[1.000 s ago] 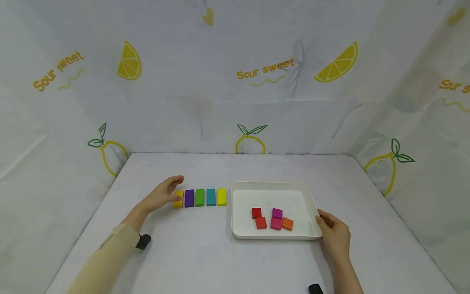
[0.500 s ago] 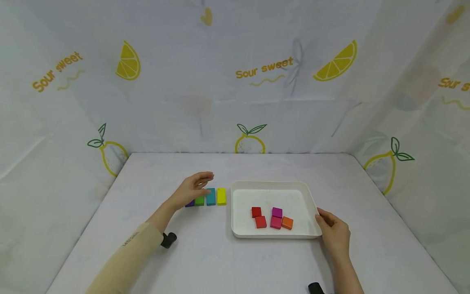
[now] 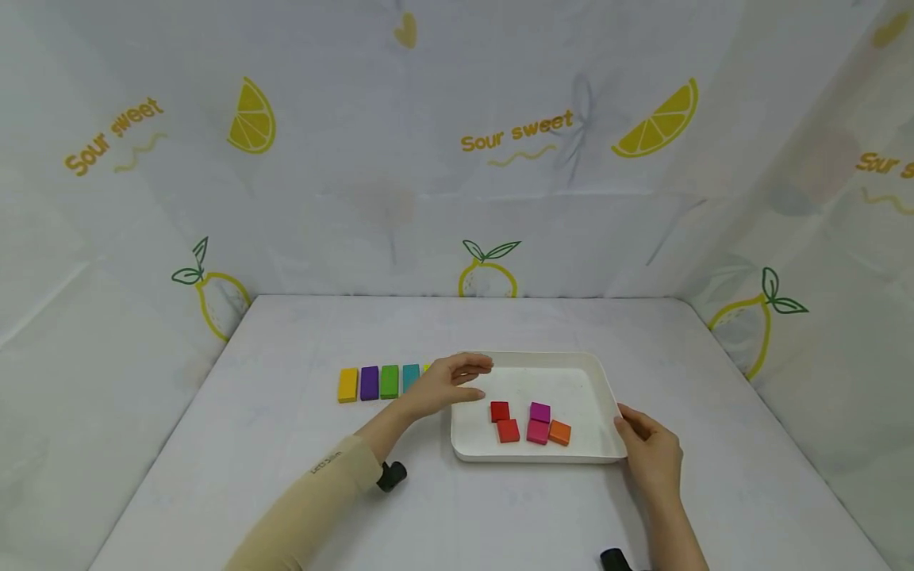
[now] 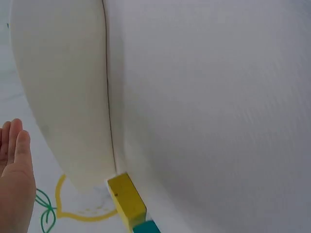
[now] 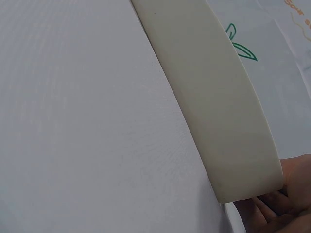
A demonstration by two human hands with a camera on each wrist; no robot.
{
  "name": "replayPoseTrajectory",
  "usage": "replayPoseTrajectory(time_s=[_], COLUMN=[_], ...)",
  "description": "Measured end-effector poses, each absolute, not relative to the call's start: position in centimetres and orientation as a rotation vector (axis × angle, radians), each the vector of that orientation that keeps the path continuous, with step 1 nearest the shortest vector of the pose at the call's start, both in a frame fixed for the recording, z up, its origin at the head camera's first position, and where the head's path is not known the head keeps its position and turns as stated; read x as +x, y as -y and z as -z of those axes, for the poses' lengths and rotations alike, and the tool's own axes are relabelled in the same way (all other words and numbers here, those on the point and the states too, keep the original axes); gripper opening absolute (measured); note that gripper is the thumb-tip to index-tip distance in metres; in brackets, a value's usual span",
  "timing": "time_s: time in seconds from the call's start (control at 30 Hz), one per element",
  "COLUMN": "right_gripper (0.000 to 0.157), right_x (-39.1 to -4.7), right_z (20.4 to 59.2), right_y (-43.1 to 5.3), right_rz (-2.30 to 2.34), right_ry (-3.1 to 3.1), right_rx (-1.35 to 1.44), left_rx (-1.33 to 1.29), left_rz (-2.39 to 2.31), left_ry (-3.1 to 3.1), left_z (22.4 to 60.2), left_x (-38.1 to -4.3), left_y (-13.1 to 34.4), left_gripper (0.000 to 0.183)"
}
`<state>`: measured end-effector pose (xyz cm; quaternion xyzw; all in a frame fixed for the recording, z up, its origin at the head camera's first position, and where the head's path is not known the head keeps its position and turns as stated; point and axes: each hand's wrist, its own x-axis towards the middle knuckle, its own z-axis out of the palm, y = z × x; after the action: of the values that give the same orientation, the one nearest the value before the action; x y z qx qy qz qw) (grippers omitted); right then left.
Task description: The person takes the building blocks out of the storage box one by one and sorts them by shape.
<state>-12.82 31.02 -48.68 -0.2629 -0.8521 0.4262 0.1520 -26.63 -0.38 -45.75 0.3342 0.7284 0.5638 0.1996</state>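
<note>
Above the left end of the white tray (image 3: 535, 458) hovers my left hand (image 3: 444, 387), empty, fingers extended and thumb apart. My right hand (image 3: 651, 456) grips the tray's right side near its front corner, thumb at the rim. Inside the tray lie two red blocks (image 3: 508, 431), a magenta block (image 3: 540, 412), a pink block (image 3: 538, 432) and an orange block (image 3: 560, 433). Left of the tray is a row: amber block (image 3: 347, 385), purple block (image 3: 369, 383), green block (image 3: 389, 382), blue block (image 3: 410, 377), and a yellow block (image 4: 127, 196) mostly hidden by my left hand in the head view.
A white cloth covers the table (image 3: 457, 515). Behind it rises a white curtain (image 3: 428, 174) with lemon prints, also hanging at both sides. Black wrist cameras (image 3: 392, 477) are on both arms.
My left hand has moved right, from the amber block across the row to above the tray's left end. The row is still in its place. The right hand and tray have stayed put.
</note>
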Motion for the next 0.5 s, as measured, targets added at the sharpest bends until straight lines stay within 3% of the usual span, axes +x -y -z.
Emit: replayPoseTrajectory(time_s=[0.5], right_gripper=[0.035], right_x=[-13.0], right_z=[48.7], right_y=[-31.0], right_rz=[-1.221], right_ry=[2.445], right_rx=[-0.758], left_rx=[0.907], left_rz=[-1.414], left_ry=[-2.138], left_z=[47.3], left_x=[-26.4], left_y=[-2.8], left_gripper=[0.056])
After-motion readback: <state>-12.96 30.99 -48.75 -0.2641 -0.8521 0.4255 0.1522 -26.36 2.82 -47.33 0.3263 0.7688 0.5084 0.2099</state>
